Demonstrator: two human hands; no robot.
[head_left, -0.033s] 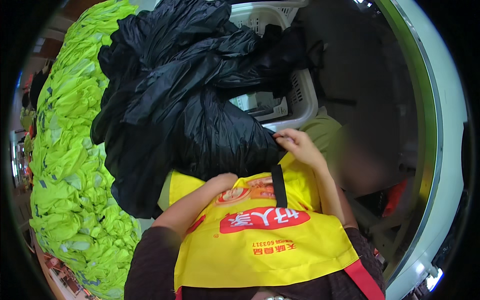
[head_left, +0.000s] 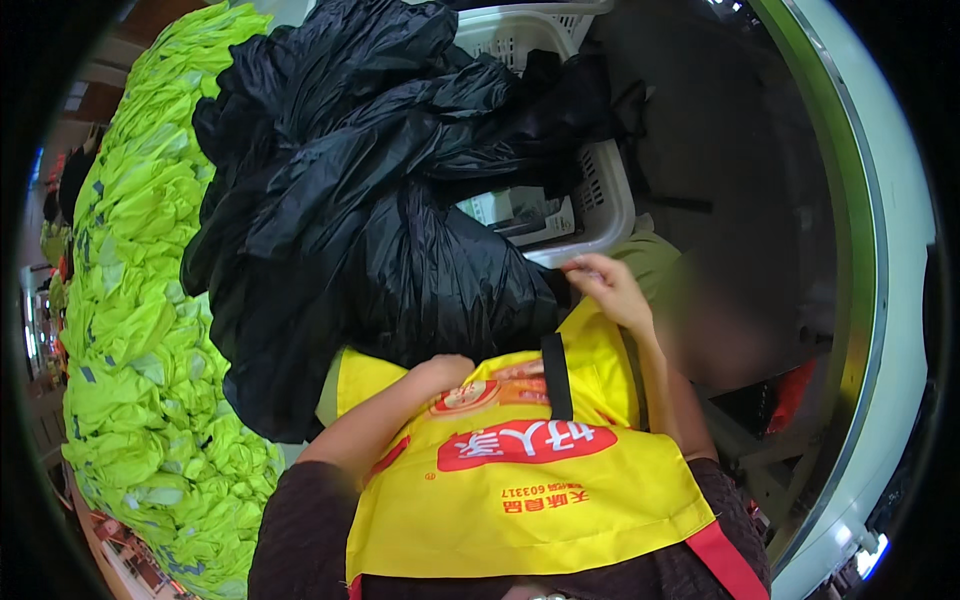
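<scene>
A large bunched heap of thin, shiny black fabric [head_left: 430, 270] lies over my lap and reaches up to a white basket. My right hand [head_left: 610, 288] is at the right edge of this fabric, its thumb and fingers pinched together. What they hold, if anything, is too small to make out. My left hand [head_left: 446, 372] rests at the near edge of the black fabric, above the yellow apron [head_left: 430, 520] that I wear. Its fingers are hidden. A short black strip [head_left: 557, 375] lies on the apron between my two hands.
A tall pile of bright lime-green fabric pieces [head_left: 135, 350] stands along the left. The white plastic basket [head_left: 605, 195] beyond my right hand holds a flat package [head_left: 535, 215]. A pale curved machine or table edge [head_left: 870, 200] runs down the right side.
My right hand has shifted slightly right and up, its fingertips drawing back from the black fabric's edge. The left hand stays almost in place.
</scene>
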